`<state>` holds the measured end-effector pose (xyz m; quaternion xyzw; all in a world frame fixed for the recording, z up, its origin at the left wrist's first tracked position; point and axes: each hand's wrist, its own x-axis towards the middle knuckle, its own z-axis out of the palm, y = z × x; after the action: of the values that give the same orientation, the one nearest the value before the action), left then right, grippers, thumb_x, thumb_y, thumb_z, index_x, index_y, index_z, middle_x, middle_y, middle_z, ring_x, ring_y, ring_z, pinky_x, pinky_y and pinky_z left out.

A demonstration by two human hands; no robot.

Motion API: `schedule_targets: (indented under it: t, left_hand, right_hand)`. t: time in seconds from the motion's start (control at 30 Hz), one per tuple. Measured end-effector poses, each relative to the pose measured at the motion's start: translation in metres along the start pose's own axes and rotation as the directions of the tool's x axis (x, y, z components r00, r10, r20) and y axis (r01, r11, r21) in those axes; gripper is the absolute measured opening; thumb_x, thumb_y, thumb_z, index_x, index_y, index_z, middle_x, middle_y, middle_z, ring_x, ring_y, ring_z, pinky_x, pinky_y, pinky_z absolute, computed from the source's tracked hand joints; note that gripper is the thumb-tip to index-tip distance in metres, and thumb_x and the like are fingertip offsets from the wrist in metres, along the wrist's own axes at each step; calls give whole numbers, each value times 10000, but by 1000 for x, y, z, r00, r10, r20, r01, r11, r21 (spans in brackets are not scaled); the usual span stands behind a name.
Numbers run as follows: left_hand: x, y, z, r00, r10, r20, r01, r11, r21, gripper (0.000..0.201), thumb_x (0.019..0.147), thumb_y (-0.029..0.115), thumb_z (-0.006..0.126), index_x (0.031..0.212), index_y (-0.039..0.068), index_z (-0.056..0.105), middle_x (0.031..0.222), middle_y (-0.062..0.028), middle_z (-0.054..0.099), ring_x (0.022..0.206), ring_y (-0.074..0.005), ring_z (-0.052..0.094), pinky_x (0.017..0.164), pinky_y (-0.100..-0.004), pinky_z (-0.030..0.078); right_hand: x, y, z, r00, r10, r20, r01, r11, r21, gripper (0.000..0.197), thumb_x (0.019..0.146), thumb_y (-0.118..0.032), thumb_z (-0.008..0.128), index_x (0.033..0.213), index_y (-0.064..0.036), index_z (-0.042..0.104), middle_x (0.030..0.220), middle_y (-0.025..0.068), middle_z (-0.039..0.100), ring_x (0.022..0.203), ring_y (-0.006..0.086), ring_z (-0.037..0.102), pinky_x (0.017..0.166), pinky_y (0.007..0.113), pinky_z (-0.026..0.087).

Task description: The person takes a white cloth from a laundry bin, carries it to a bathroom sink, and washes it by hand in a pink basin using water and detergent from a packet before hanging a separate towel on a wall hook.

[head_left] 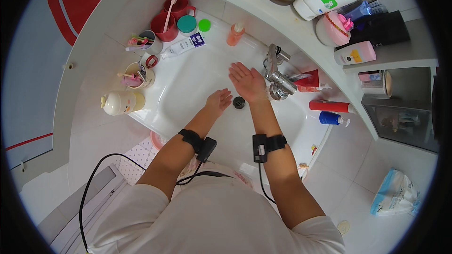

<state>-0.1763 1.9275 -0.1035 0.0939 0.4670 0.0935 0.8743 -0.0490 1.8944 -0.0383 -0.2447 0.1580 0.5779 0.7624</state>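
Over the white washbasin [183,82], both my hands are held up with nothing in them. My right hand [247,82] lies open, palm up and fingers stretched out, just left of the chrome faucet [278,73]. Lower and to its left, my left hand [219,101] is open too, its fingers slightly bent and palm partly turned up. The dark drain [239,102] shows between my wrists. I cannot tell whether water runs from the faucet. Each forearm wears a black strap with a small box and cable.
Along the basin's left rim stand red cups [165,27], a toothpaste tube [183,46], toothbrush cups [141,75] and a cream-coloured bottle [123,103]. An orange bottle [235,34] stands at the back. On the right are red [329,106] and blue [332,118] bottles. A shelf overhangs with toiletries.
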Motion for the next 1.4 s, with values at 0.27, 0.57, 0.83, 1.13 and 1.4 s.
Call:
schedule_targets:
  t: [0.27, 0.57, 0.83, 1.13, 1.4]
  left_hand:
    - [-12, 1, -23, 1000, 23, 16, -21, 996, -86, 410, 871, 186, 324, 1223, -19, 369, 1257, -137, 397, 1161, -254, 390, 983, -345, 307]
    - [-9, -37, 87, 978, 175, 117, -148, 965, -216, 311, 835, 206, 430, 1042, -18, 487, 1030, -129, 549, 989, -225, 515, 861, -312, 408]
    - [11, -23, 74, 947, 42, 318, -5, 993, -116, 263, 869, 208, 366, 949, 24, 535, 942, -91, 569, 902, -191, 533, 823, -294, 419]
    - [-6, -27, 115, 902, -375, 213, 347, 924, 160, 314, 882, 293, 327, 957, 59, 522, 857, -94, 578, 772, -225, 567, 676, -364, 479]
    - [11, -58, 86, 777, 293, 557, -599, 617, 511, 232, 857, 176, 424, 992, 11, 514, 926, -110, 572, 842, -236, 559, 740, -357, 446]
  right_hand:
    - [-46, -7, -58, 958, -70, -277, 106, 988, 116, 392, 891, -226, 313, 1166, 41, 394, 1241, 181, 407, 1193, 326, 339, 1004, 434, 267]
    - [-53, -21, -59, 923, -380, -61, 380, 925, -17, 313, 880, -224, 362, 1057, 11, 469, 1079, 118, 519, 1027, 249, 486, 901, 382, 396]
    - [-31, -3, -37, 934, -260, 243, 111, 862, 495, 171, 834, -213, 445, 761, -78, 519, 690, 37, 521, 664, 166, 511, 606, 261, 437]
    - [-13, -3, -101, 780, -624, -53, 179, 304, -936, 401, 771, -277, 578, 1060, -14, 491, 973, 117, 564, 897, 223, 528, 731, 346, 426]
    - [-34, -5, -91, 752, -652, 97, 292, 199, -935, 411, 733, -178, 645, 1074, -12, 490, 1043, 112, 533, 972, 207, 510, 826, 297, 412]
